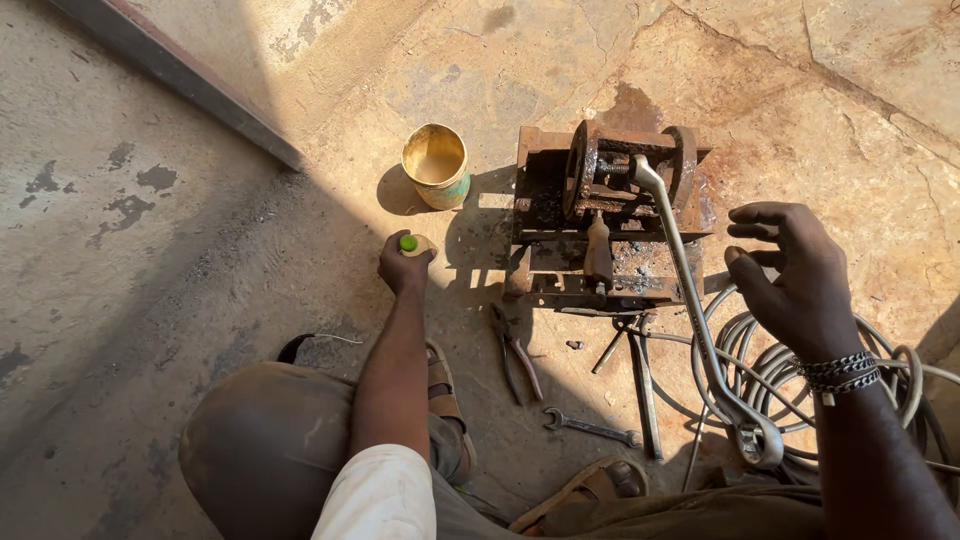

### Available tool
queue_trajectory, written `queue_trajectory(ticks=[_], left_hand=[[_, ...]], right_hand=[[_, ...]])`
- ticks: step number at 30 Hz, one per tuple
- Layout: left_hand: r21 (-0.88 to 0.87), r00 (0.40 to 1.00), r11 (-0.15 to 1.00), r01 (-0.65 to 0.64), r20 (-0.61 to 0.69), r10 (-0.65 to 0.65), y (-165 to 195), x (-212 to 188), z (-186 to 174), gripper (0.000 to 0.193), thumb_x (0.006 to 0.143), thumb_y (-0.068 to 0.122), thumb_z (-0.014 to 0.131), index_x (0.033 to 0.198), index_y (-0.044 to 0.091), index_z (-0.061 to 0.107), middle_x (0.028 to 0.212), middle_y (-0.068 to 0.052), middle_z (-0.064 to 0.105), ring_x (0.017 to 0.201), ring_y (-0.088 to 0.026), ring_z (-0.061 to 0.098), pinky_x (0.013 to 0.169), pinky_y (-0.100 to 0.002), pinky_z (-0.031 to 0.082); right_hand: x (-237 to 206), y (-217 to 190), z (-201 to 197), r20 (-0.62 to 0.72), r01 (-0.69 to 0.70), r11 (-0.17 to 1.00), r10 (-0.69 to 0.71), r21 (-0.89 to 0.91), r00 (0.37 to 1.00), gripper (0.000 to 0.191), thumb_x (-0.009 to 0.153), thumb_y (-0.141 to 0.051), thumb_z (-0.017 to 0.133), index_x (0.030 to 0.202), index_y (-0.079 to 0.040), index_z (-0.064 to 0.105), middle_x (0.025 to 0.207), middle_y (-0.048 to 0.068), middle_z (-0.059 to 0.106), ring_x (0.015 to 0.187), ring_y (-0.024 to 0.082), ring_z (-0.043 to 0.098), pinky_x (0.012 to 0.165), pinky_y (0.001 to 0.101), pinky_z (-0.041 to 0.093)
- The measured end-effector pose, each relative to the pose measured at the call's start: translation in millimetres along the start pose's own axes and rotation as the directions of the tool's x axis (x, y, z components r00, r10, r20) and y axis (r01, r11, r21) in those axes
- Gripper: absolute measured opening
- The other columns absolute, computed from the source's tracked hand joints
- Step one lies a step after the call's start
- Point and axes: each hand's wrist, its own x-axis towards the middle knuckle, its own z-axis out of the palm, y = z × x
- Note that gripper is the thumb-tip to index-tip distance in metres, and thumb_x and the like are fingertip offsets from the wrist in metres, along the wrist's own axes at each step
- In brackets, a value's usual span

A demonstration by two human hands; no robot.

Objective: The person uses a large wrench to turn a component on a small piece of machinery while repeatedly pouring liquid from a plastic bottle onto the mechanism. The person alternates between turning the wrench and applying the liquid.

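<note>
Fingers of the left hand (403, 268) are curled around a small bottle with a bright green cap (409, 243), held low over the rough concrete floor (150, 250); only the cap and a pale sliver of the bottle show above the knuckles. Just beyond it stands a round yellow tub (436, 165) with a greenish lower band, its inside coated in dried tan residue; whether it holds anything else I cannot tell. The right hand (795, 275) hovers spread and holding nothing, fingers loosely bent, just beside the long grey ring spanner (700, 330) that leans from the top of a rusty iron machine (600, 215) down to the floor. The machine is a boxy, flaking, brown-black block with a round flange on top. Below it lie dark pliers (515, 355), a small open-ended spanner (592, 428) and some thin metal rods (645, 385). A coil of grey cable (770, 365) sits under the right wrist, which wears a beaded bracelet (842, 372).
</note>
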Motion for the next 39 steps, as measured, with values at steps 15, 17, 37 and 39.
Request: queue_trajectory(ticks=[15, 17, 37, 39], left_hand=[[0.388, 0.740, 0.699, -0.601, -0.061, 0.670, 95, -71, -33, 0.073, 0.066, 0.005, 0.069, 0.134, 0.009, 0.041, 0.149, -0.021, 0.040, 0.141, -0.039, 0.039, 0.108, -0.054, 0.029], [0.098, 0.594, 0.623, -0.776, -0.219, 0.774, 141, -83, -17, 0.067, 0.074, 0.010, 0.062, 0.138, 0.006, 0.040, 0.145, -0.015, 0.044, 0.140, -0.034, 0.042, 0.120, -0.048, 0.031], [0.102, 0.478, 0.854, -0.510, 0.859, 0.183, 300, -202, -22, 0.029, 0.081, 0.018, 0.063, 0.104, 0.006, 0.074, 0.108, -0.019, 0.073, 0.106, -0.036, 0.070, 0.098, -0.050, 0.050], [0.103, 0.494, 0.840, -0.532, 0.844, 0.210, 301, -204, -27, 0.029, 0.082, 0.018, 0.064, 0.105, 0.003, 0.073, 0.109, -0.021, 0.071, 0.108, -0.038, 0.067, 0.097, -0.052, 0.049]], right_hand=[[2, 9, 42, 0.255, 0.676, 0.706, -0.628, -0.211, 0.736, 0.022, 0.078, -0.024, 0.077, 0.065, -0.012, 0.064, 0.091, 0.003, 0.075, 0.120, 0.036, 0.064, 0.107, 0.0533, 0.048], [4, 19, 52, 0.165, 0.667, 0.737, -0.649, -0.105, 0.743, 0.033, 0.087, -0.018, 0.073, 0.059, -0.009, 0.057, 0.071, 0.007, 0.064, 0.094, 0.028, 0.064, 0.111, 0.0504, 0.052], [80, 29, 53, -0.500, 0.514, 0.536, -0.186, 0.670, 0.846, 0.060, 0.106, -0.059, 0.050, 0.067, -0.016, 0.034, 0.053, -0.007, 0.033, 0.041, 0.006, 0.028, 0.038, 0.0280, 0.025], [132, 29, 40, -0.420, 0.292, 0.580, 0.096, 0.760, 0.902, 0.068, 0.092, -0.081, 0.054, 0.067, -0.022, 0.032, 0.052, -0.009, 0.030, 0.039, 0.007, 0.025, 0.034, 0.0288, 0.020]])
